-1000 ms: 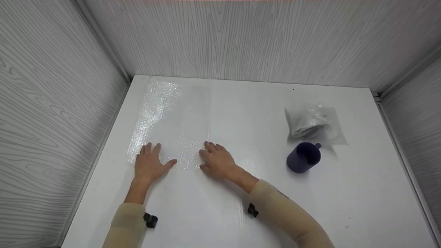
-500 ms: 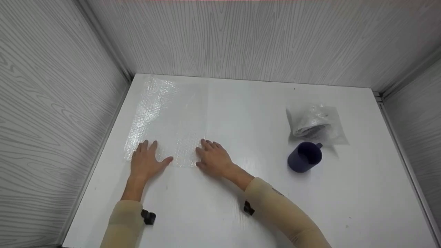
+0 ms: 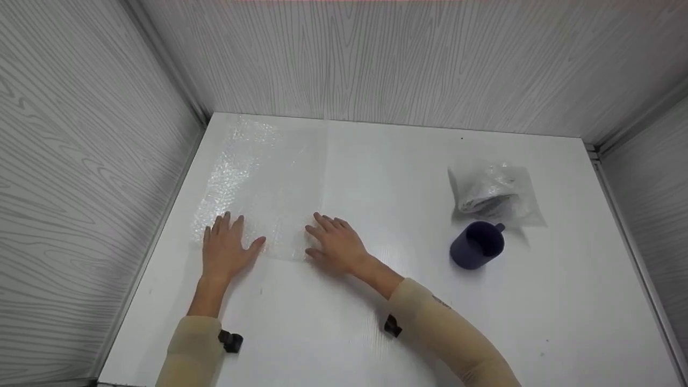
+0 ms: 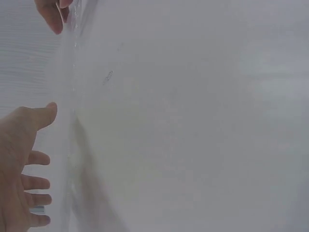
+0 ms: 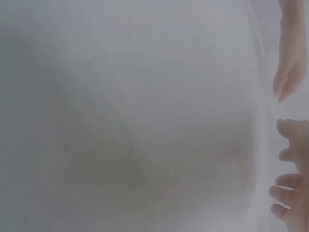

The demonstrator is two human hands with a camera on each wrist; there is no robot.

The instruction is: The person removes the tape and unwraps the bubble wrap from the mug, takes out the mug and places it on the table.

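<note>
A clear sheet of bubble wrap (image 3: pixel 279 177) lies flat at the left of the white table, reaching to its back edge. My left hand (image 3: pixel 227 250) lies over the sheet's near left corner, fingers spread and straight, thumb out to the right. At the near right corner, my right hand (image 3: pixel 337 244) rests with its fingertips on the sheet's edge, fingers spread. In the left wrist view, the left hand's fingers (image 4: pixel 38 183) are extended toward the edge of the sheet. The right wrist view shows the right hand's fingers (image 5: pixel 285 181) spread apart.
A dark blue mug (image 3: pixel 475 246) stands upright on the right half of the table (image 3: pixel 580 301). Just behind it sits a crumpled clear plastic bag (image 3: pixel 492 193) with something wrapped inside. Wood-grain panels (image 3: pixel 376 64) enclose the table at the back and sides.
Both hands slid slightly left with the sheet, then the fingers pressed a little farther forward along its near edge. The mug and plastic bag have stayed in place.
</note>
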